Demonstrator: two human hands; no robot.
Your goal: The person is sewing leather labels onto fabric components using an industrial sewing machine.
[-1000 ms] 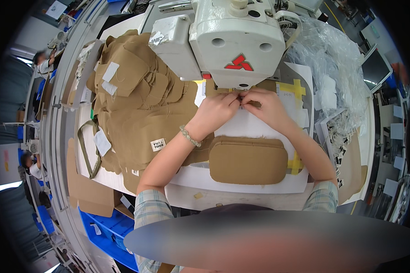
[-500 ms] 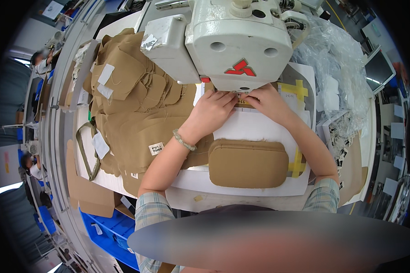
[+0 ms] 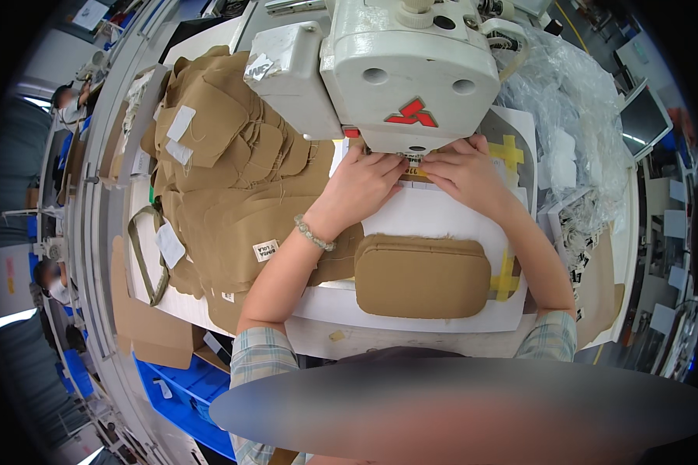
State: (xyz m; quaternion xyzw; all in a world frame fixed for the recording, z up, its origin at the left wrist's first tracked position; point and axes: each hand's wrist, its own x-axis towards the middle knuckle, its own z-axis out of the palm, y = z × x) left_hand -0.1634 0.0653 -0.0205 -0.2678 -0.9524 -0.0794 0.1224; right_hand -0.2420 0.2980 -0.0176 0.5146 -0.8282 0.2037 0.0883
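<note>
In the head view, the person's two hands reach up the middle to the white sewing machine (image 3: pixel 415 89), palms down and just below its head. The left hand (image 3: pixel 367 184) has its fingers stretched toward the middle, the tips at the left edge of a small pale label (image 3: pixel 413 160). The right hand (image 3: pixel 467 178) lies opposite, fingers bent, its tips at the label's right side. The hands are apart, with a narrow gap between their fingertips; whether either one pinches the label or only presses on it cannot be told. The label sits right under the front of the machine, over a brown strip (image 3: pixel 417 172) that is mostly hidden by the hands.

A bracelet (image 3: pixel 312 234) circles the left wrist. Below the hands, a white sheet (image 3: pixel 434 215) covers the work area, and on it, between the forearms, lies a rounded brown fabric piece (image 3: pixel 423 283). Yellow tape (image 3: pixel 509 157) runs down the sheet's right side.

Left of the left forearm spreads a heap of brown fabric (image 3: pixel 209 124) with white tags on it, and an olive strap (image 3: pixel 160 285) curves along its edge. A blue crate (image 3: pixel 209 387) stands lower left, near a cardboard box (image 3: pixel 159 333). To the right of the machine is a crumpled mass of clear plastic (image 3: pixel 558 93), with a dark screen (image 3: pixel 645 116) beyond it.
</note>
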